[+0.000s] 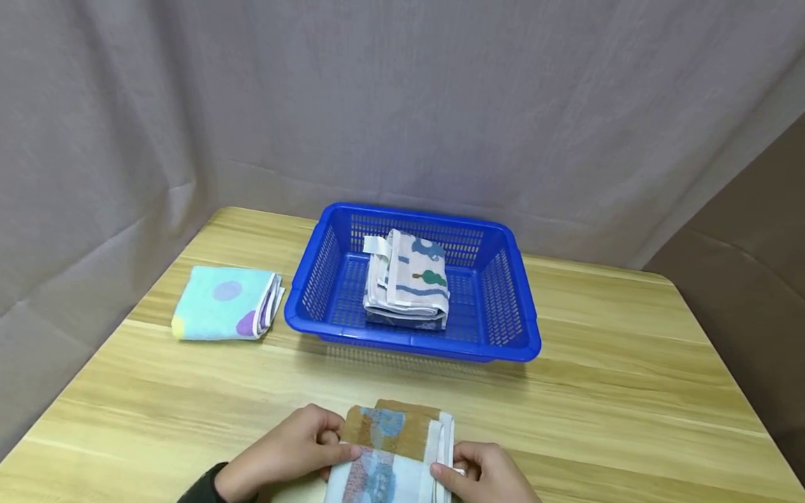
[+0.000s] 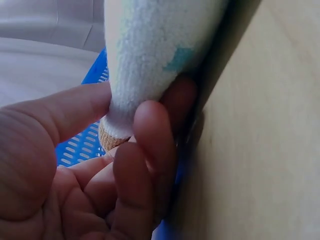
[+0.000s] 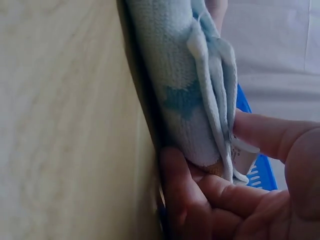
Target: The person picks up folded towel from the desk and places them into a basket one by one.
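Note:
A folded towel (image 1: 383,454) in brown, white and blue is held between both hands at the table's near edge. My left hand (image 1: 295,447) pinches its left side, thumb on top and fingers beneath; the left wrist view shows the white towel (image 2: 150,55) between thumb and fingers. On the other side my right hand (image 1: 487,471) pinches the hemmed edge, where layered white borders and a small tag (image 3: 244,157) show in the right wrist view. The towel's lower part runs out of the head view.
A blue plastic basket (image 1: 411,344) stands behind the hands, with a folded patterned towel (image 1: 418,276) inside. Left of it, a folded turquoise towel (image 1: 220,304) with coloured dots lies on the wooden table (image 1: 604,391). Grey cloth (image 1: 402,105) hangs behind the table.

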Tool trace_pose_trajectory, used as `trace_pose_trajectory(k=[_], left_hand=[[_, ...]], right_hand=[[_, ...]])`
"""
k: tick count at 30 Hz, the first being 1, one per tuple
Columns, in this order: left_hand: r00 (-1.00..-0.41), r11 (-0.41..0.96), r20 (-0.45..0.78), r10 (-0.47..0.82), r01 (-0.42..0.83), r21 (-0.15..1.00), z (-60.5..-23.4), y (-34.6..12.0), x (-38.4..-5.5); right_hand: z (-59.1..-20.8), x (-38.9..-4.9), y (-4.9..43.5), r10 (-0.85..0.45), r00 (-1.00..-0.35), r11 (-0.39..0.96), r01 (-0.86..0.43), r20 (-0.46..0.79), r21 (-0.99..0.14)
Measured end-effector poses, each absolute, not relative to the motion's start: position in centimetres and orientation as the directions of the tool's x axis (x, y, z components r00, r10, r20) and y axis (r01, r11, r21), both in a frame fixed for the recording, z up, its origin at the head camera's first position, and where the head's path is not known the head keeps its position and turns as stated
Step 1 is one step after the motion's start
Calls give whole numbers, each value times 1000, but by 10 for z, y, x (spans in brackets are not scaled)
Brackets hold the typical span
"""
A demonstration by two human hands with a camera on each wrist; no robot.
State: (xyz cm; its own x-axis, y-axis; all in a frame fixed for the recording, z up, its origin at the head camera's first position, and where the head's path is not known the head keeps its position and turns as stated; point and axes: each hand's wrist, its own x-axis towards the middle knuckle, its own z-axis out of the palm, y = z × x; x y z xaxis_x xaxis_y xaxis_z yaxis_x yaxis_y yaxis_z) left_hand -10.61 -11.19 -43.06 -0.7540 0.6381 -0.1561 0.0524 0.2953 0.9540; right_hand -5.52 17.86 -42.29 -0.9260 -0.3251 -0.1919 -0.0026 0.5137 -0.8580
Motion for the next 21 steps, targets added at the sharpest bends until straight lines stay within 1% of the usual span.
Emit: trace_pose_trajectory(k=[1,3,5,7,8,11,15,18,21], left_hand=[[-751,288,-156,642,48,956,-431,-112,-107],[-747,278,-153,647,45,959,-432,-113,-107],[-740,259,-144,657,42,965,-434,-114,-108],[-728,223,-133,672,28,974,-435,-114,-109],[-718,197,-129,684,11,980,-436,-114,-109],[-684,116,-141,715,-82,990,-437,-114,-110],[-661,58,-172,730,-190,980,-439,-113,-109],[-661,40,-173,730,-211,977,-439,-112,-108],[-659,22,-172,732,-229,973,-440,-111,-107]], right_hand=[[-424,-56,179,-340,-920,482,9,-197,-876],[-427,-56,179,-371,-899,393,74,-232,-916],[-430,-57,179,-410,-870,279,165,-273,-946],[-434,-58,180,-446,-840,168,261,-310,-951],[-435,-58,180,-464,-828,119,295,-316,-948],[-438,-58,181,-517,-806,11,328,-286,-944],[-440,-58,179,-542,-803,-73,338,-247,-938],[-439,-57,177,-528,-813,-99,344,-244,-934],[-438,-57,177,-515,-823,-94,333,-241,-938]])
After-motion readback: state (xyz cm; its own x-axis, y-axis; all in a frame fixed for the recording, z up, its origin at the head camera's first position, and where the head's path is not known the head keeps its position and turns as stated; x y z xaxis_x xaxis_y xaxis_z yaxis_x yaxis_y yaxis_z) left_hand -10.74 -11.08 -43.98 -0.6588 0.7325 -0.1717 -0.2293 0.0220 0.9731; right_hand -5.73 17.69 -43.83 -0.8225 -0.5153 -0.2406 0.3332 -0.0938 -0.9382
